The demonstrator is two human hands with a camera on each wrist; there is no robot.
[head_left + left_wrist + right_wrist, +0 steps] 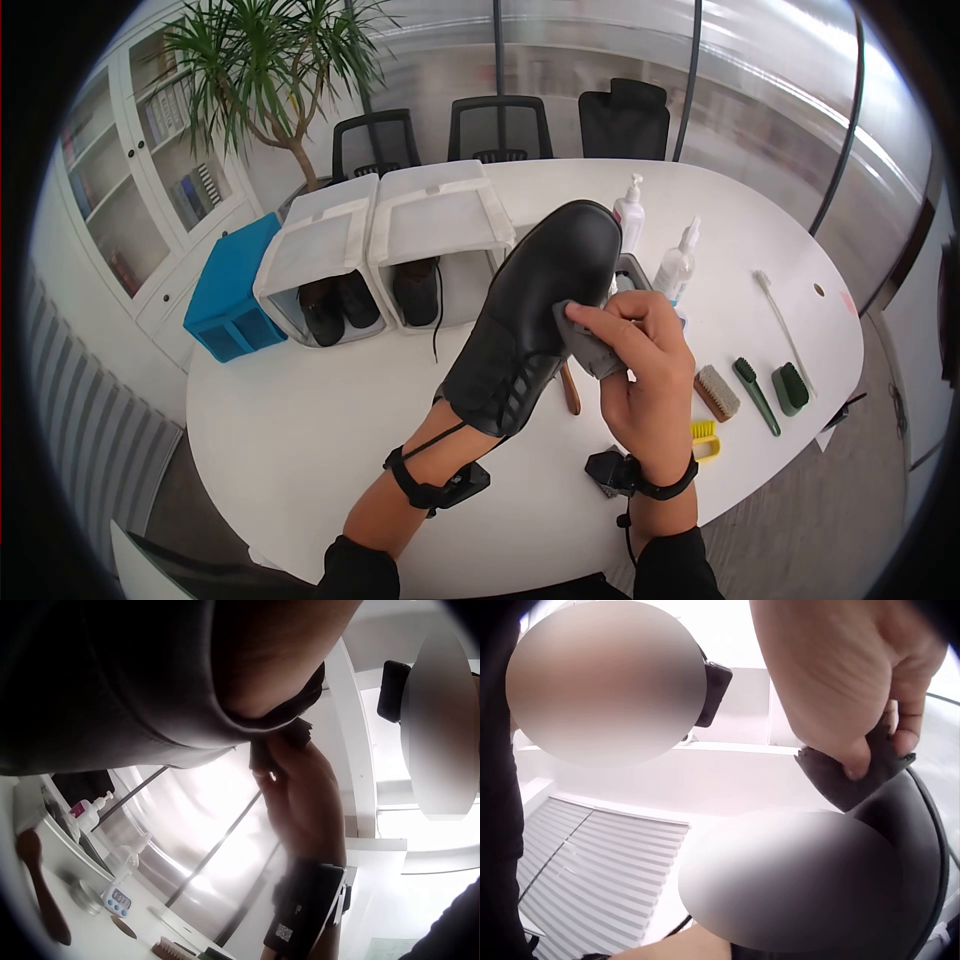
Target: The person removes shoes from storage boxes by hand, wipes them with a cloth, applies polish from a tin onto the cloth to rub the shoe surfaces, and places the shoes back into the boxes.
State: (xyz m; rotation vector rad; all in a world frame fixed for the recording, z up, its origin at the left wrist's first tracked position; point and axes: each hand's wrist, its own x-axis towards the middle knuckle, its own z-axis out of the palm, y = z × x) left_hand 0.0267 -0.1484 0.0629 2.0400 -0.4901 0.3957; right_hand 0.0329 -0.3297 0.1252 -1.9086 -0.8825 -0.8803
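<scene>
A black leather lace-up shoe (pixel 555 255) is held up over the table, toe pointing away. My left hand (pixel 281 652) reaches into the shoe through its opening, and its fingers are hidden inside. A grey cloth (pixel 590 348) is pinched between the thumb and fingers of my right hand (pixel 650 365). That cloth lies against the side of the shoe, near the laces. In the right wrist view, the cloth (pixel 847 780) hangs from the thumb and fingertips right at the shoe's upper.
On the white table (pixel 310 440), two white shoe boxes (pixel 440 215) with dark shoes and a blue box (pixel 235 285) stand left. Right are a pump bottle (pixel 629 215), a spray bottle (pixel 676 265), a wooden brush (pixel 716 393), green brushes (pixel 790 389) and a yellow brush (pixel 705 441).
</scene>
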